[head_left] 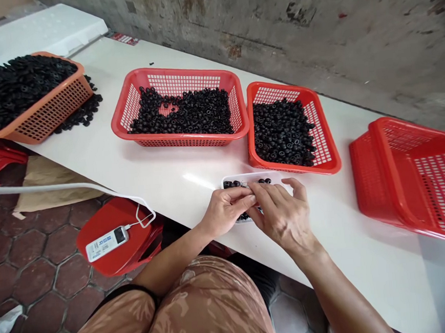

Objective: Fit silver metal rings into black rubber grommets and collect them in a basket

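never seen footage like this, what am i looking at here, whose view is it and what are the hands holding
There is no machine here: a person works with two bare hands. The single picture comes from a camera worn on their head, looking forward and down.

The left hand and right hand meet, fingertips together, over a small whitish tray with black pieces in it. Anything pinched between the fingers is too small or hidden to make out.

On the white table, an orange basket at the picture's left is heaped with black pieces. Two red baskets beyond the tray hold small round ones, and more red basketware sits at the right.
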A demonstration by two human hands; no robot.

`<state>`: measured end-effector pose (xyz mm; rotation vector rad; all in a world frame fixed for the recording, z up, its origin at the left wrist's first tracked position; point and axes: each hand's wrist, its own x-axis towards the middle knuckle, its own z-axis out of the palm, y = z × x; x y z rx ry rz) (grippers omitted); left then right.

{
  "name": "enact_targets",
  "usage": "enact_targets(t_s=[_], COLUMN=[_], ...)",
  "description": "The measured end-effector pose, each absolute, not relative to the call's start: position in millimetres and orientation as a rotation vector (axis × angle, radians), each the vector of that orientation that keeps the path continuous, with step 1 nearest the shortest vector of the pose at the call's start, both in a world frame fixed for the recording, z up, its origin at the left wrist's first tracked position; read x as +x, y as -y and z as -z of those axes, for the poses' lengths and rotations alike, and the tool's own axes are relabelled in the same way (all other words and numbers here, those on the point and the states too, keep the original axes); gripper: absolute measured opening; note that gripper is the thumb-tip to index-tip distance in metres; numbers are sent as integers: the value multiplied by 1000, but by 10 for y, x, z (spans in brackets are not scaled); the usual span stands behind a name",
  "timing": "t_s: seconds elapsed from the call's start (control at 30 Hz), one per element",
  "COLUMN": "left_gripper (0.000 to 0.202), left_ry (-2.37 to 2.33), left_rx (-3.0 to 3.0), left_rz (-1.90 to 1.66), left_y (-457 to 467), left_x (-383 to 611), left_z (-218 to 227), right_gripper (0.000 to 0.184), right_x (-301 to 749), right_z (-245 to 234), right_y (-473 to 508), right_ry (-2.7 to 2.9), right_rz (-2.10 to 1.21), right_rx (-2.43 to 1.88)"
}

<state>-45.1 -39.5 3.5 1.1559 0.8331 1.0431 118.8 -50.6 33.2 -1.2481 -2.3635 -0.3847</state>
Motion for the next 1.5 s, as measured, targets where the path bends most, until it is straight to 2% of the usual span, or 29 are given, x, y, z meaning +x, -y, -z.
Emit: enact_targets(t_s=[0.4,0.6,0.93,1.07,1.23,1.4,1.5], left_gripper=[28,29,36,37,34,35,33], left_ry=[-716,-799,-820,-873,-965,-1151,-1145], left_rx=[1105,1367,1427,1438,1378,1229,1236], left_rz=[-932,-899,-924,-903,-1045,-1253,-1300], left_y=[405,465,519,544,461,251,137], left_x=[-513,-571,-559,-551,-625,-694,-658], left_z=[-62,-127,-165,-183,-126,92,185], right_gripper=[33,39,56,49,43,23,23], right_x=[1253,1323,1360,1365,1455,1623,1678], right_z=[-262,-218,-226,-203,-231,-340,-447], right_y=[485,434,376,331,353,331,106], right_ry=[2337,2338,2387,2409,2311,1933,1643], right_rz=[221,90,268,240,136,79,30], right_rx=[-1114,-894,-686,-629,-804,-1099,-1198])
